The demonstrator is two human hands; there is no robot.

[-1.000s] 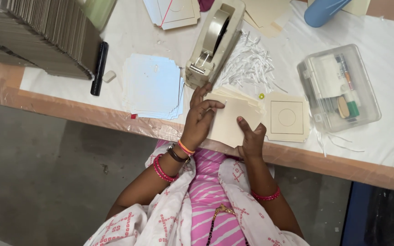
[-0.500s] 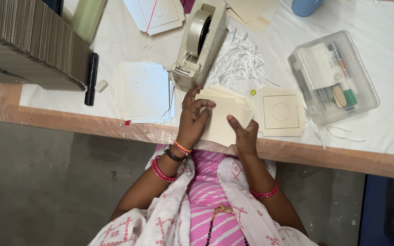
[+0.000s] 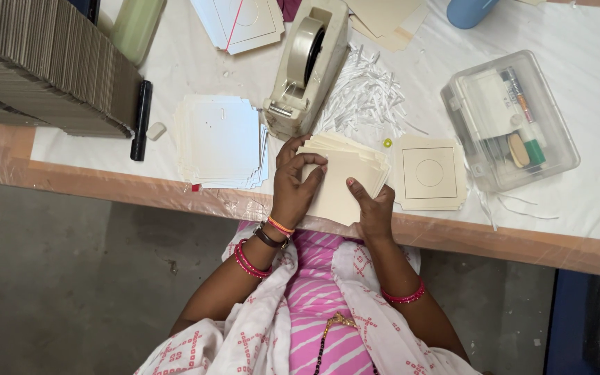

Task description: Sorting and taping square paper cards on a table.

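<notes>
Hidden: lower edge of cream card stack (image 3: 338,187) covered by both hands; grey board pile (image 3: 43,69) cut off at frame edge | Left hand (image 3: 294,184): fingers curled over stack's left side, gripping | Right hand (image 3: 373,208): thumb pressing stack's face, holding | Stack: at bench (image 3: 578,208) front edge, below tape dispenser (image 3: 307,66) | Clear plastic box (image 3: 508,118): lid shut, pens and small items inside

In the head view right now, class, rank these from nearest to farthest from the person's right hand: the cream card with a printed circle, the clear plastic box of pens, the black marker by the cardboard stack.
1. Cream card with a printed circle: just beside the right hand, on the box side.
2. Clear plastic box of pens: farther that way, up the table.
3. Black marker: far across, beyond the left hand.
</notes>
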